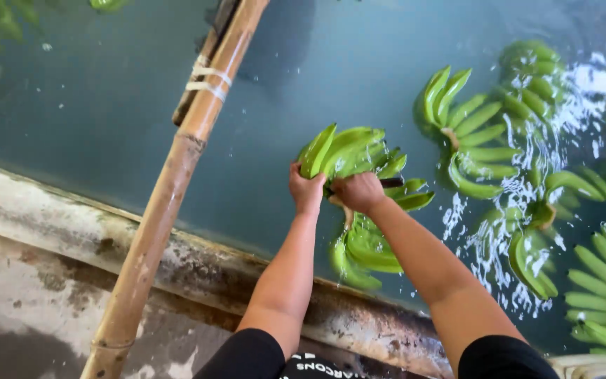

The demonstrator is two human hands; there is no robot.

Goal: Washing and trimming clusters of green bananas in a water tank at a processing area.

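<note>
I look down into a tank of dark water [92, 105] with green bananas floating in it. My left hand [306, 189] grips a bunch of green bananas [348, 151] near its stem end, just above the water. My right hand [358, 191] is closed around a dark-handled tool [391, 182], likely a knife, pressed against the same bunch. More bananas of the cluster [362, 249] hang below my hands, partly under water. The tool's blade is hidden.
A thick bamboo pole [170, 182] slants across the tank's worn concrete rim [198, 267], tied with white cord near the top. Several other green banana bunches [471, 133] float at the right, with foam on the water around them.
</note>
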